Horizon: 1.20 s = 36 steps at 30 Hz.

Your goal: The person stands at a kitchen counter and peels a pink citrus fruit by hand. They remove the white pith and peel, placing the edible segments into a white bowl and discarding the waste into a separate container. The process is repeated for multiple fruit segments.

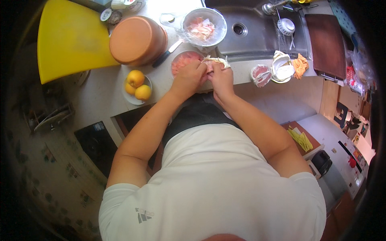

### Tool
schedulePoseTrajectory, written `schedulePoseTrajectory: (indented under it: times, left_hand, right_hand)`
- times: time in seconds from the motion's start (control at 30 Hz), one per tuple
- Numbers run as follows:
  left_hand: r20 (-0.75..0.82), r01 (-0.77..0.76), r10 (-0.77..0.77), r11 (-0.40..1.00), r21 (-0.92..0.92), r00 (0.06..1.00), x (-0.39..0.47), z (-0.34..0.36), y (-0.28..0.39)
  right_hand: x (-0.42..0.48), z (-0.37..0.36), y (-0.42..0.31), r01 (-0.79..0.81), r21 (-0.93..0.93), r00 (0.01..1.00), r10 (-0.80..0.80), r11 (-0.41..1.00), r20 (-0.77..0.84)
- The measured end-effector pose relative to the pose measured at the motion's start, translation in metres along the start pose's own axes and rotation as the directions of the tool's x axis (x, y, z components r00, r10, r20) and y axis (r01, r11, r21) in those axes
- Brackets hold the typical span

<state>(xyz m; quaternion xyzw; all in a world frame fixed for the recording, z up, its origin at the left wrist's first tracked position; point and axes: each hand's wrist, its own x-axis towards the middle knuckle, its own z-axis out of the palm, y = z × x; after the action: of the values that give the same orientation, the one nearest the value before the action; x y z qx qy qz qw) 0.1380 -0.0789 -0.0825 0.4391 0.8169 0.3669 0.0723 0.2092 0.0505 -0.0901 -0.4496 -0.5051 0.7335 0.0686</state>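
Both hands meet over the counter's front edge. My left hand [191, 75] and my right hand [221, 79] pinch a piece of peeled citrus, likely pomelo, with white pith [221, 61] standing up behind the right fingers. Partly under my left hand is a round dish of pink fruit pulp [182, 61]. Behind it, a bowl lined with a clear plastic bag [222, 27] holds pale membrane scraps [201, 29]. A knife [169, 54] with a dark handle lies left of that bowl. Right of my hands, a plastic-wrapped pink fruit piece [261, 75] sits beside thick white rind [282, 67].
An upturned brown pot [132, 40] and a plate with yellow round fruit [135, 79] are at the left, near a large yellow panel [72, 39]. The steel sink [250, 39] lies behind the right hand. Orange cloth [300, 66] and a brown board [325, 45] are farther right.
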Motion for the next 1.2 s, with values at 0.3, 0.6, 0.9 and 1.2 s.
schedulePoseTrajectory:
  times: [0.3, 0.6, 0.9, 1.2]
  left_hand:
    - [0.068, 0.068, -0.054, 0.976, -0.209, 0.996, -0.007, 0.008, -0.006]
    - [0.182, 0.277, -0.233, 0.92, -0.279, 0.955, -0.006, -0.022, -0.022]
    - [0.132, 0.214, -0.226, 0.972, 0.101, 0.965, -0.012, -0.032, -0.046]
    - [0.124, 0.186, -0.18, 0.982, -0.034, 0.976, -0.015, -0.04, -0.031]
  right_hand:
    - [-0.011, 0.001, -0.013, -0.151, 0.227, 0.986, 0.162, 0.962, -0.032]
    - [0.007, -0.015, -0.017, -0.072, 0.172, 0.996, 0.079, 0.983, -0.039]
    - [0.015, -0.041, -0.034, -0.095, 0.174, 0.996, 0.094, 0.98, 0.015]
    - [0.003, -0.041, -0.043, -0.171, 0.168, 0.965, 0.131, 0.971, 0.228]
